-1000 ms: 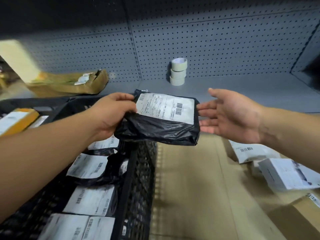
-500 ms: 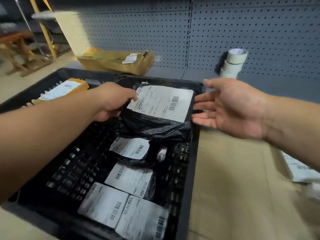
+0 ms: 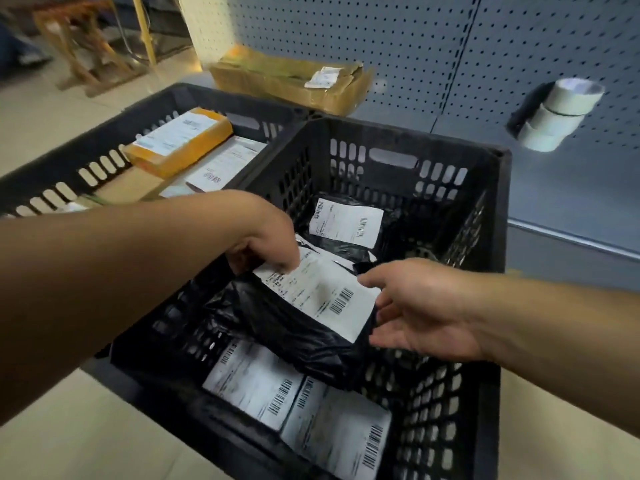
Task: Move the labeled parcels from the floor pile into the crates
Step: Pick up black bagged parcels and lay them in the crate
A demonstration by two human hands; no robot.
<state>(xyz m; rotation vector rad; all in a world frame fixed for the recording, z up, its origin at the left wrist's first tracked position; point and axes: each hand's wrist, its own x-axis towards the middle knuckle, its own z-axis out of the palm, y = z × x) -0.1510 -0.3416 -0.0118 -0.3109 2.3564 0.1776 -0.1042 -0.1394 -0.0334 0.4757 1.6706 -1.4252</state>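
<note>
step: lowering parcel | I see left hand (image 3: 266, 244) grip pinching black parcel (image 3: 304, 317) at its 10 o'clock corner, over right crate (image 3: 491, 209) | long axis runs 10-to-4 | right hand (image 3: 426, 310) grip wide, holding nothing, touching or just beside its 3 o'clock edge | left crate (image 3: 104, 133) at 10 o'clock

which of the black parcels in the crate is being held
The black parcel at mid-crate, tilted, its label corner pinched by the left hand; the others lie flat, untouched.
</note>
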